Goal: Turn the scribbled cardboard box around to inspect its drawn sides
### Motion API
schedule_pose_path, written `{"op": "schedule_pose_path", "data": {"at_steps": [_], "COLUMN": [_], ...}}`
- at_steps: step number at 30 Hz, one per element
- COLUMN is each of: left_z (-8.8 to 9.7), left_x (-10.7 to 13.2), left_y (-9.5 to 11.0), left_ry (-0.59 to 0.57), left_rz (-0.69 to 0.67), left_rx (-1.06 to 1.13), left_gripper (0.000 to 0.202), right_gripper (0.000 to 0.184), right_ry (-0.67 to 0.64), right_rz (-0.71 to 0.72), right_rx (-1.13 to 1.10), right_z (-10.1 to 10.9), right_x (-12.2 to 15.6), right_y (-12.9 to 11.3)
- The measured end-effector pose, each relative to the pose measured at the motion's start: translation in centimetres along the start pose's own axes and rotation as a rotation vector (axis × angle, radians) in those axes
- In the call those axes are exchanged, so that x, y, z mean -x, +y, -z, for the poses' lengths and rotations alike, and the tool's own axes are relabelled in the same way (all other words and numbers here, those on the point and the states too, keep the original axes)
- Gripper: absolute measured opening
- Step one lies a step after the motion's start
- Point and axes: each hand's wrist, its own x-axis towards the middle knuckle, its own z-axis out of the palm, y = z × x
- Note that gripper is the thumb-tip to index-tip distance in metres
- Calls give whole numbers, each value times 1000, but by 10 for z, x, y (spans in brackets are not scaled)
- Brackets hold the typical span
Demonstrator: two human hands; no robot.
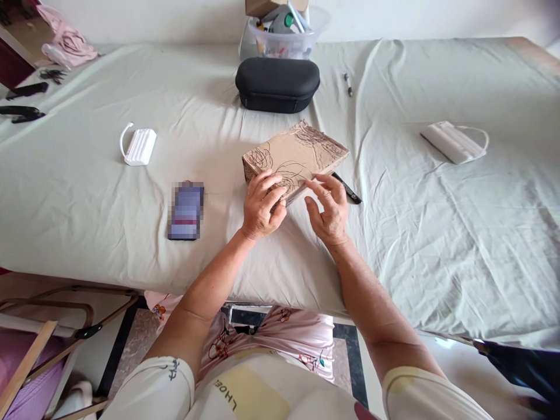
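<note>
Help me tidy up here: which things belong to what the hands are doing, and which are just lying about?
At the hands:
left hand holding the brown paper-wrapped box
right hand beside it
black slim object under the box's edge

Lying about:
phone
two white face masks
black zip case
black pen
plastic tub

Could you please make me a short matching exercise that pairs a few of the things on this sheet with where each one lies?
Things:
1. Brown scribble-patterned paper-wrapped box
2. Black oval zippered hard case
3. Dark smartphone with a blurred screen
4. Folded white pleated face mask

Places:
A. Directly in front of a clear plastic bin
B. On the pale sheet, right of the right hand
C. Under the person's left hand
D. Left of the left hand

Pairs: 1-C; 2-A; 3-D; 4-B
</note>
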Motion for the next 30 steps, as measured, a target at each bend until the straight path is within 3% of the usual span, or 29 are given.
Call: {"op": "schedule_pose_path", "data": {"at_steps": [11, 17, 23, 26, 30], "left_z": [16, 15, 3, 0, -1], "left_x": [-11, -6, 1, 2, 2], "left_y": [-17, -28, -32, -36, -42], "left_ry": [62, 73, 177, 143, 70], "left_rz": [-35, 182, 403, 533, 592], "left_rx": [167, 83, 177, 237, 246], "left_gripper": [20, 15, 30, 33, 33], "right_gripper": [36, 35, 33, 31, 29], "right_ry": [185, 211, 317, 297, 235], "right_rz": [-276, -404, -472, -505, -529], "right_rx": [159, 11, -96, -128, -167], "right_z": [17, 12, 1, -1, -1], "right_x": [-2, -3, -2, -1, 1], "right_y": [43, 41, 50, 58, 61]}}
